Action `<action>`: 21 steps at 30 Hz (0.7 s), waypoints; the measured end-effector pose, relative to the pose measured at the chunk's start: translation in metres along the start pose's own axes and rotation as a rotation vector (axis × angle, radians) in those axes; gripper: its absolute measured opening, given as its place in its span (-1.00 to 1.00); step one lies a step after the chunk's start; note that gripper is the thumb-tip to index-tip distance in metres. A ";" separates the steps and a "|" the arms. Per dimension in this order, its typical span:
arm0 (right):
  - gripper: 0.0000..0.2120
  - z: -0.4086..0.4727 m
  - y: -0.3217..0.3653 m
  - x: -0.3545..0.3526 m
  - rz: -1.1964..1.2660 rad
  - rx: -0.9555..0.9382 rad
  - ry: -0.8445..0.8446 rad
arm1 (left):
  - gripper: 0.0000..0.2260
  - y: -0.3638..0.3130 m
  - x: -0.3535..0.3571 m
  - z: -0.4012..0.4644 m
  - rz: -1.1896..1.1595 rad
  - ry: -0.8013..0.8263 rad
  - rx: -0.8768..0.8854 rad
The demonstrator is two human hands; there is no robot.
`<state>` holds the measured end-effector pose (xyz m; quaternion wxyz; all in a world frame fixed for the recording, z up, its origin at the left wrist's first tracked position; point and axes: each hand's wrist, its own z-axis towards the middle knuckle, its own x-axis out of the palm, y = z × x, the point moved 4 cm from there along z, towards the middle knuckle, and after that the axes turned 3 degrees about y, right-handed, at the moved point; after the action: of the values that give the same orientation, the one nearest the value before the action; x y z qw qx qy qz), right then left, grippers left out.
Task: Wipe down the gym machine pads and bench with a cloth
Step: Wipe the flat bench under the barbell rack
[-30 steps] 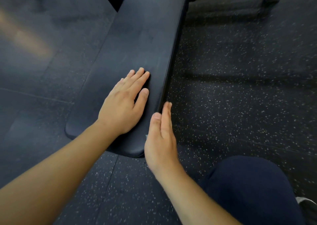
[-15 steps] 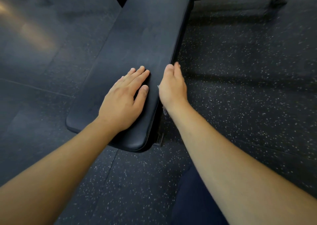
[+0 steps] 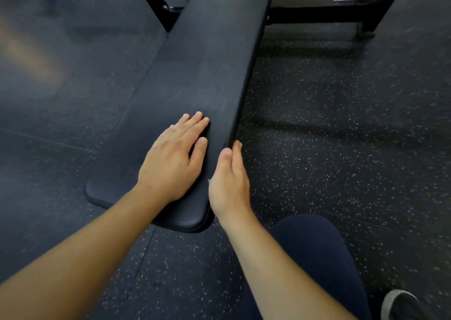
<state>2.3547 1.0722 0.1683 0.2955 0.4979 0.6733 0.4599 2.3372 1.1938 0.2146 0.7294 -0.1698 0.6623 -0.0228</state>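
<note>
A speckled rubber floor fills the scene. Across it, from near centre to far, runs the black padded worktop (the bench being wiped). The left hand rests flat on its near end, fingers straight and released. The right hand presses straight fingers against the worktop's right edge; only a tiny pale fleck, perhaps cloth, peeks out beneath it.

One bench, two hands — left, right — one shoe.
</note>
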 end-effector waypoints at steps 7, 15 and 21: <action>-0.47 0.062 0.050 -0.014 -0.196 -0.170 -0.034 | -0.53 0.002 0.002 0.001 0.017 0.019 0.012; -0.52 0.088 0.114 -0.023 -0.322 -0.490 -0.031 | -0.55 0.004 0.000 0.001 -0.001 0.001 -0.062; -0.55 0.114 0.141 0.010 -0.762 -0.614 0.297 | -0.47 0.015 -0.004 -0.003 0.079 -0.132 -0.358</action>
<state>2.5052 1.1296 0.2524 0.4759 0.0365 0.6755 0.5621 2.3306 1.2078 0.2141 0.7297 -0.2718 0.6127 0.1353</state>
